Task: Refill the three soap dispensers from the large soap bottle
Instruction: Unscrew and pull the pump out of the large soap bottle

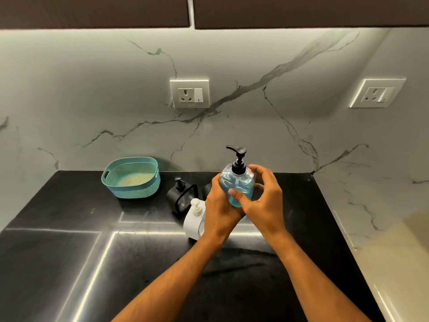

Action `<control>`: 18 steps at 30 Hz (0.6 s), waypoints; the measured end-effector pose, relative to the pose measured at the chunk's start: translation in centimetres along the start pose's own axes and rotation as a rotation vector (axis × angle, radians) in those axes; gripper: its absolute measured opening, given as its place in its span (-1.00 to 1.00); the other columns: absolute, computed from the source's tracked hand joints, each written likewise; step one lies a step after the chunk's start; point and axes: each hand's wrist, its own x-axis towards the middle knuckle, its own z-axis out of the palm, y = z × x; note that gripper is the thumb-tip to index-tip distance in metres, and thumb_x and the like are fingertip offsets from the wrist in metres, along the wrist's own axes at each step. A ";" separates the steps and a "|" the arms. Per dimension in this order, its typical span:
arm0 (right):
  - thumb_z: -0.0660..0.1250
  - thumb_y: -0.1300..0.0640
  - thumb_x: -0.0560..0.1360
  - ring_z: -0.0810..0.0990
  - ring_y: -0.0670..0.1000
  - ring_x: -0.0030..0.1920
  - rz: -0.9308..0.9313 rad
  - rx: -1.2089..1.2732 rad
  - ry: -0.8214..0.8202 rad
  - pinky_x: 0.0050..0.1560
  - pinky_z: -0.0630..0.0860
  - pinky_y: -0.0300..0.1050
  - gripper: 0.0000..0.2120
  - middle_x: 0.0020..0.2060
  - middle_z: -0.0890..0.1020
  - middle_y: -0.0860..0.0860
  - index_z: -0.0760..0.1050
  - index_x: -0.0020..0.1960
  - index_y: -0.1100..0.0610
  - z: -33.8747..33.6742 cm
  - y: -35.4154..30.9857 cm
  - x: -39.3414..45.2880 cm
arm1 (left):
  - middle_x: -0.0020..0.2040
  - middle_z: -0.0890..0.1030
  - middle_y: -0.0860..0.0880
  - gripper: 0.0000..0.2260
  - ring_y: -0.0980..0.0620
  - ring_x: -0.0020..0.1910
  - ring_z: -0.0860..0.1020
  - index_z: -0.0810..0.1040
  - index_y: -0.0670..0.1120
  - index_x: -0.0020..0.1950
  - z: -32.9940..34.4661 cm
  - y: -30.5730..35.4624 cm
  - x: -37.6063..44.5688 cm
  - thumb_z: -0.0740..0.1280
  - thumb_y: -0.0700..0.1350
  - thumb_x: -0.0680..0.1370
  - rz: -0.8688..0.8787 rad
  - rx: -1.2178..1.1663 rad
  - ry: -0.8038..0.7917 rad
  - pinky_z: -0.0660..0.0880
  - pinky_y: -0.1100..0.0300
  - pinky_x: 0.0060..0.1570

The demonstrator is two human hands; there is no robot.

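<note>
A clear soap bottle with blue liquid and a black pump is held upright above the black counter. My left hand grips its left side and lower body. My right hand curls round its right side, thumb across the front and fingertips at the shoulder. Just left of my hands stands a white dispenser with a white pump. Behind it stands a black dispenser with a black pump and a clear panel. A third dark object is mostly hidden behind my left hand.
A teal plastic basket sits at the back left against the marble wall. Two wall sockets are above the counter. A light marble side wall and ledge bound the counter on the right.
</note>
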 end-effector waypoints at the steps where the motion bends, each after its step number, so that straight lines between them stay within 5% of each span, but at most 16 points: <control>1: 0.64 -0.05 0.37 0.61 -0.03 0.19 -0.026 -0.007 0.004 0.09 0.63 -0.22 -0.36 0.20 0.59 -0.01 0.50 0.33 0.14 0.4 -0.9 0.1 | 0.24 0.59 0.13 -0.25 0.22 0.14 0.62 0.37 -0.03 0.45 -0.8 0.1 -0.3 0.66 0.03 0.38 -0.002 0.005 -0.003 0.58 0.38 0.09; 4: 0.58 -0.15 0.39 0.64 -0.04 0.05 -0.078 -0.056 0.039 0.03 0.60 -0.33 -0.48 0.08 0.64 0.00 0.57 0.19 0.14 1.6 -3.3 0.6 | 0.23 0.55 0.18 -0.22 0.25 0.05 0.60 0.34 0.01 0.47 -2.6 0.3 -1.0 0.66 0.08 0.37 -0.001 0.069 -0.015 0.49 0.53 0.03; 8: 0.51 -0.22 0.38 0.65 -0.08 -0.14 -0.071 -0.128 0.026 -0.06 0.60 -0.38 -0.55 -0.09 0.68 -0.02 0.64 0.04 0.13 3.1 -5.4 1.5 | 0.15 0.58 0.16 -0.18 0.12 0.00 0.64 0.33 0.04 0.44 -4.3 0.3 -1.7 0.70 0.08 0.32 -0.028 0.083 -0.007 0.55 0.47 -0.03; 12: 0.57 -0.10 0.40 0.64 -0.14 -0.17 -0.102 -0.146 -0.033 -0.07 0.58 -0.44 -0.65 -0.11 0.71 -0.02 0.67 0.02 0.14 3.9 -6.2 1.7 | 0.13 0.54 0.20 -0.15 0.25 -0.01 0.61 0.36 -0.03 0.47 -5.7 0.2 -2.1 0.70 0.08 0.31 -0.040 0.094 -0.003 0.51 0.52 -0.03; 18: 0.58 0.16 0.43 0.73 -0.02 -0.07 -0.154 -0.069 -0.159 0.03 0.67 -0.20 -0.75 -0.03 0.75 0.03 0.71 0.09 0.20 4.1 -7.3 2.4 | 0.05 0.53 0.30 -0.22 0.43 -0.03 0.57 0.40 -0.05 0.40 -7.5 0.0 -1.7 0.71 0.02 0.30 -0.051 0.092 -0.034 0.46 0.57 -0.07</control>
